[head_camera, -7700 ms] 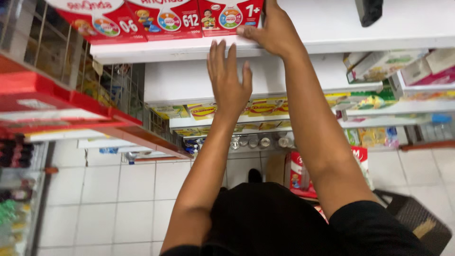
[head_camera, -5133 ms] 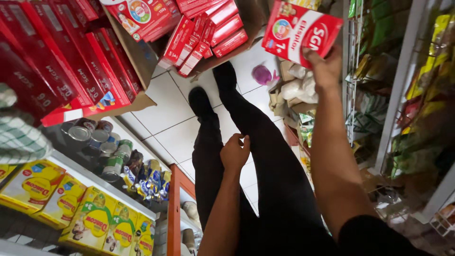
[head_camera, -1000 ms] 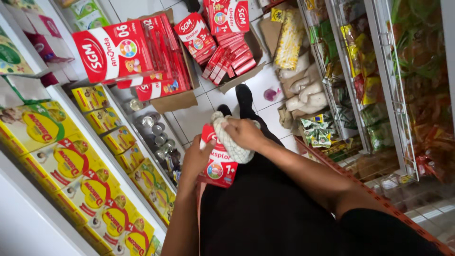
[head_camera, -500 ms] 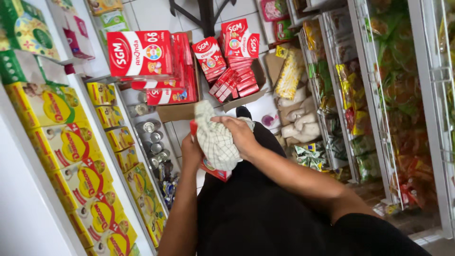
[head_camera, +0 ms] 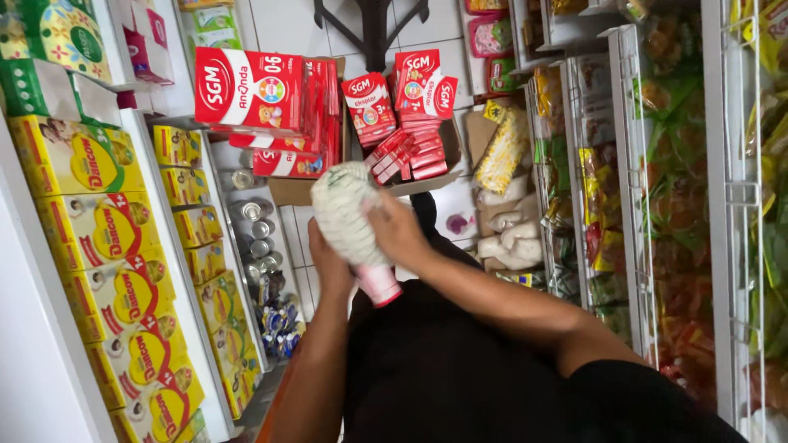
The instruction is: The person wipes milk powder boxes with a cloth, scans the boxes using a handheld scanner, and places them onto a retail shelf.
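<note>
Your white checked cloth (head_camera: 345,212) covers most of the red box (head_camera: 379,285), which sits between your hands above your lap. Your right hand (head_camera: 400,232) presses the cloth onto it, fingers curled; your left hand (head_camera: 327,264) grips the box from behind.

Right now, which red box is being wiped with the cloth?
The red box between both hands, mostly hidden under the white cloth; the other red boxes sit in cartons on the floor.

Bright, even shop light; soft motion blur.
</note>
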